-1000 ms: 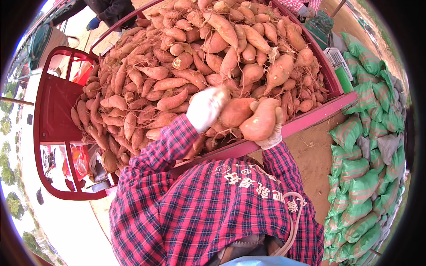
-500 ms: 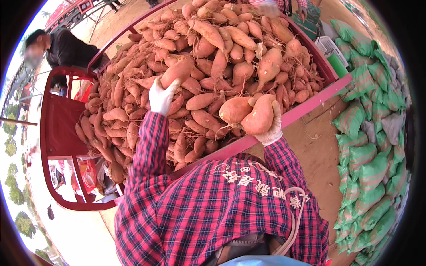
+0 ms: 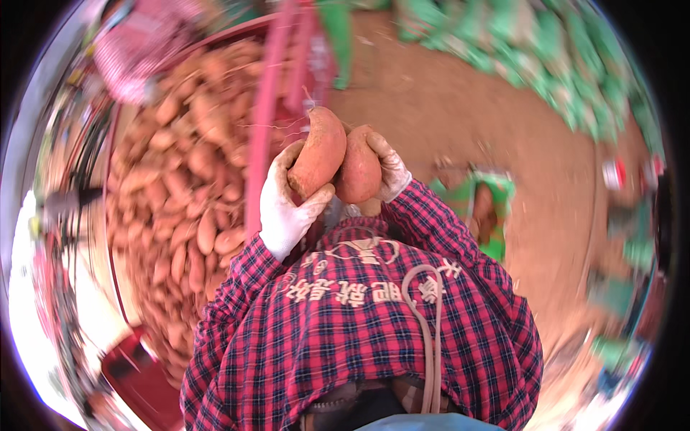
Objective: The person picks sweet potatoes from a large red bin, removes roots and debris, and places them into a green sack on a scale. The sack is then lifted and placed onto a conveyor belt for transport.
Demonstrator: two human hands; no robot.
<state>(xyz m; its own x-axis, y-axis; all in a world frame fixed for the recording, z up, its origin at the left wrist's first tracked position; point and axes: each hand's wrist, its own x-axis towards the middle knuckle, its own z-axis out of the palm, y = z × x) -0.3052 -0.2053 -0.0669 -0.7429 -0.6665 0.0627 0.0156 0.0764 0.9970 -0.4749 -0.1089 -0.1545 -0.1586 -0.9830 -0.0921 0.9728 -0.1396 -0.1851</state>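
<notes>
My left hand (image 3: pixel 284 212), in a white soiled glove, is wrapped round a long reddish sweet potato (image 3: pixel 321 152). Close beside it, my right hand (image 3: pixel 392 171), also gloved, grips another sweet potato (image 3: pixel 359 169). The two roots touch or nearly touch in front of my chest, just right of the cart's red rail (image 3: pixel 266 122). A small orange-brown patch shows below the right-hand root, and I cannot tell whether it is a further sweet potato. To my left, a large heap of sweet potatoes (image 3: pixel 194 248) fills the cart.
A green crate (image 3: pixel 505 190) with sweet potatoes in it stands on the brown ground at my right, partly behind my arm. Stacked green sacks (image 3: pixel 532 43) line the far right. Across the heap is a person in a pink checked sleeve (image 3: pixel 144 54), blurred.
My view and body have turned right, away from the heap. Both hands have come together off the cart, carrying sweet potatoes. The green crate has come into view.
</notes>
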